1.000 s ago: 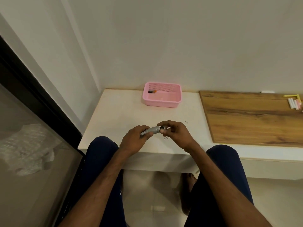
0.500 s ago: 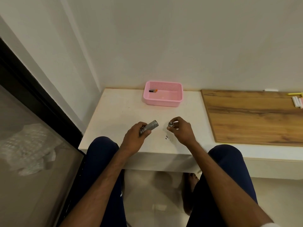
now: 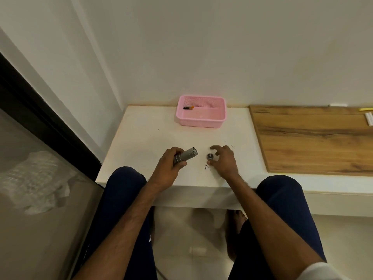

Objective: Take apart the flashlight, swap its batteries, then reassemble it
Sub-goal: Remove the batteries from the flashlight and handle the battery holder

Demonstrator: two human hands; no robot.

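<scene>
My left hand (image 3: 167,168) is closed around the silver flashlight body (image 3: 186,155), which tilts up to the right with its open end facing away from me. The small round end cap (image 3: 210,156) sits on the white table (image 3: 145,142), separate from the body. My right hand (image 3: 223,160) hovers just right of the cap, its fingers spread around it and not gripping. At the back of the table stands a pink basket (image 3: 199,123) with a black and orange battery (image 3: 188,107) lying inside it.
A wooden board (image 3: 312,138) covers the table's right part, with small white and yellow items (image 3: 369,117) at its far right edge. The wall runs close behind the basket. Small dark specks (image 3: 205,167) lie by the cap. My knees sit under the front edge.
The cap has come off the flashlight body. My right hand carried it to the right, lowered it onto the table and opened. My left hand still holds the body.
</scene>
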